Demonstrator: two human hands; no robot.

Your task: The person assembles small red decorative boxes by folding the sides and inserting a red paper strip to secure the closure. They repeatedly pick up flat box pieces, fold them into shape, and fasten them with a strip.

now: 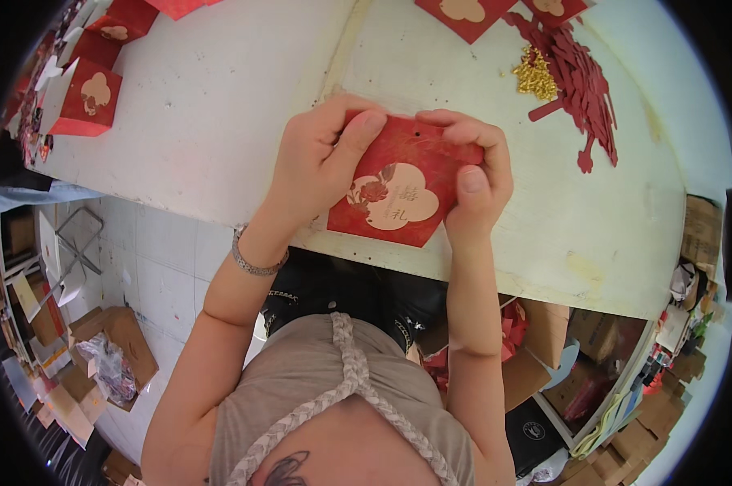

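Near the front edge of the white table (220, 154), a red paper gift box (455, 198) with a cream flower-shaped panel is held between both my hands. A small dark hole shows near its far edge. My left hand (321, 154) grips its left side, thumb on top and fingers curled behind the far corner. On the other side my right hand (479, 166) closes round the right edge, with the thumb on the near side and the fingers bent over the far corner. The underside of the box is hidden.
To the far right lie a small heap of gold metal pieces (534, 74) and a pile of dark red cut strips (580, 93). Finished-looking red boxes (82, 97) stand at the left. Below the table are an open carton (536, 348) and, on the floor, another carton (135, 344).
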